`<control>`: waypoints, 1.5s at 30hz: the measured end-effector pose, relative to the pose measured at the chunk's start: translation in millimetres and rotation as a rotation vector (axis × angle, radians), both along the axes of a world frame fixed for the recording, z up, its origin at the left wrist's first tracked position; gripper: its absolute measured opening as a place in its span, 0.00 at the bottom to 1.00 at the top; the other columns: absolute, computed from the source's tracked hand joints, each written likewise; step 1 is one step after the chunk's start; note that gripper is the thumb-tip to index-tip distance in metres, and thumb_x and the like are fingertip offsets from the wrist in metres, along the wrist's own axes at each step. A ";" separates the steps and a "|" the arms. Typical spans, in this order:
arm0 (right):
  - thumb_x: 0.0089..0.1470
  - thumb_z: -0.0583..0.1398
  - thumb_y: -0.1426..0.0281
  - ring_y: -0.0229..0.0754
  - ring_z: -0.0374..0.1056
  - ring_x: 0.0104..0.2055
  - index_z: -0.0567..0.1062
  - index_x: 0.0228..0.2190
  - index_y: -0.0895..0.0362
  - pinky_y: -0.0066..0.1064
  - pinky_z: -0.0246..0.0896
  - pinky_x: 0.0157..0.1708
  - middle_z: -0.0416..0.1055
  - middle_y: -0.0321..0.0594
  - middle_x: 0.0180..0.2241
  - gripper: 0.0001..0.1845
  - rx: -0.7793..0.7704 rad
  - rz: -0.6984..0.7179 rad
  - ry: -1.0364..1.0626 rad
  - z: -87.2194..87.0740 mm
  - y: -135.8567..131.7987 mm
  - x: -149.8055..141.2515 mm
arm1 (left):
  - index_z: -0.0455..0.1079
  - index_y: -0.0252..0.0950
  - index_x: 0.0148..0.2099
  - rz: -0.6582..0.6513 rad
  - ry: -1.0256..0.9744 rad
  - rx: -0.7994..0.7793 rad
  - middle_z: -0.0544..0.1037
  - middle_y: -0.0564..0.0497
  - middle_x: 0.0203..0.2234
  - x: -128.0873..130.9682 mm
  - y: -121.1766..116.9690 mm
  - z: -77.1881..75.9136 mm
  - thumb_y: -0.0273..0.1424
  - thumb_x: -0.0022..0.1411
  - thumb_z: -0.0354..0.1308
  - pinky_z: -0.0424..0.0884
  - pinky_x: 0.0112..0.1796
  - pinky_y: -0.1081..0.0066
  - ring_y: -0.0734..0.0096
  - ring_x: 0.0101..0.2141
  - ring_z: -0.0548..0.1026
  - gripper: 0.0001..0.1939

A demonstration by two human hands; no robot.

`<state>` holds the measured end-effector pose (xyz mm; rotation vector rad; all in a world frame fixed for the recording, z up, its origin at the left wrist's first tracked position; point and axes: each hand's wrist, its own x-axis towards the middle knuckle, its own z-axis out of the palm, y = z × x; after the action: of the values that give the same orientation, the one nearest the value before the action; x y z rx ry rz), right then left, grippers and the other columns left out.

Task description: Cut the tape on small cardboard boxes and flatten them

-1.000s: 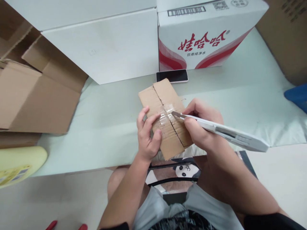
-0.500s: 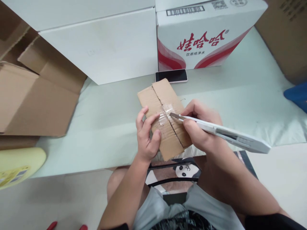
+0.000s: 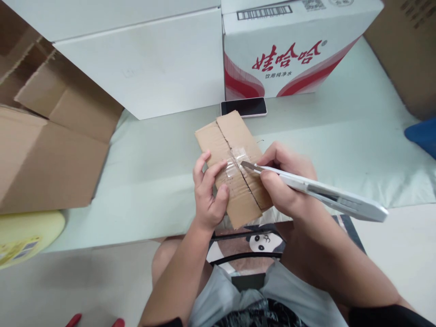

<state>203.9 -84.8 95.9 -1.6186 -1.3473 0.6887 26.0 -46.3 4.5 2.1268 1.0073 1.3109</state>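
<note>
A small flat cardboard box (image 3: 235,131) lies tilted near the front edge of the covered table. Down its top runs a dark seam, crossed by a strip of clear tape (image 3: 240,155) around the middle. My left hand (image 3: 209,195) grips the box's left side, thumb and fingers pressing on its top. In my right hand (image 3: 289,181) is a white utility knife (image 3: 334,195), its blade out and the tip at the tape by the seam. The right hand's lower fingers are partly hidden behind the thumb and the knife.
A phone (image 3: 244,107) lies just beyond the box, before a white and red carton (image 3: 289,63) and a plain white carton (image 3: 153,72). Opened brown cartons (image 3: 61,168) and a yellow bottle (image 3: 30,234) stand left. Something blue (image 3: 422,136) sits at the right edge.
The opened brown carton at the left has shifted slightly down. My hands, the knife and the small box are almost unmoved.
</note>
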 end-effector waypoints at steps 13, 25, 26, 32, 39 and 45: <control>0.43 0.55 0.69 0.34 0.55 0.20 0.66 0.23 0.53 0.30 0.48 0.22 0.63 0.31 0.17 0.01 0.013 0.015 -0.002 -0.9 -0.2 -0.1 | 0.69 0.42 0.60 -0.008 -0.027 -0.012 0.62 0.41 0.64 1.0 -0.2 0.0 0.44 0.72 0.48 0.58 0.65 0.50 0.53 0.66 0.61 0.21; 0.42 0.54 0.69 0.33 0.54 0.19 0.67 0.23 0.54 0.29 0.49 0.21 0.63 0.30 0.17 0.02 0.018 0.002 -0.008 1.6 -1.0 -2.1 | 0.69 0.42 0.60 -0.021 -0.049 -0.015 0.61 0.42 0.65 1.6 -0.4 -0.1 0.43 0.72 0.49 0.56 0.66 0.53 0.55 0.66 0.61 0.21; 0.43 0.54 0.69 0.33 0.54 0.19 0.67 0.23 0.54 0.29 0.48 0.21 0.63 0.30 0.16 0.02 0.023 0.000 -0.010 1.7 -0.9 -2.0 | 0.69 0.42 0.60 -0.022 -0.052 -0.016 0.61 0.42 0.65 1.7 -0.4 0.0 0.43 0.72 0.49 0.56 0.66 0.54 0.55 0.66 0.61 0.21; 0.43 0.54 0.69 0.34 0.55 0.20 0.66 0.24 0.53 0.29 0.49 0.21 0.63 0.30 0.17 0.01 0.009 0.025 -0.017 0.5 -1.2 -0.9 | 0.69 0.41 0.60 -0.018 -0.049 -0.018 0.62 0.42 0.65 1.6 -0.3 -0.2 0.43 0.72 0.49 0.56 0.66 0.53 0.55 0.66 0.61 0.21; 0.43 0.54 0.69 0.34 0.54 0.20 0.66 0.24 0.53 0.30 0.48 0.22 0.62 0.30 0.17 0.02 0.014 0.007 -0.004 -1.4 -1.7 -2.0 | 0.69 0.42 0.60 0.001 -0.012 -0.007 0.62 0.42 0.65 1.3 -0.2 -0.4 0.44 0.72 0.48 0.57 0.65 0.49 0.52 0.66 0.61 0.22; 0.44 0.55 0.69 0.34 0.54 0.20 0.66 0.24 0.53 0.30 0.49 0.22 0.62 0.30 0.17 0.02 0.014 0.020 0.008 -1.3 -2.2 -1.3 | 0.69 0.41 0.60 -0.003 -0.005 -0.009 0.61 0.41 0.65 0.6 -0.2 0.1 0.45 0.72 0.48 0.57 0.65 0.49 0.52 0.66 0.61 0.22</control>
<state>202.6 -87.0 94.7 -1.5912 -1.3615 0.6958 26.6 -46.6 4.6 2.1164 1.0059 1.3071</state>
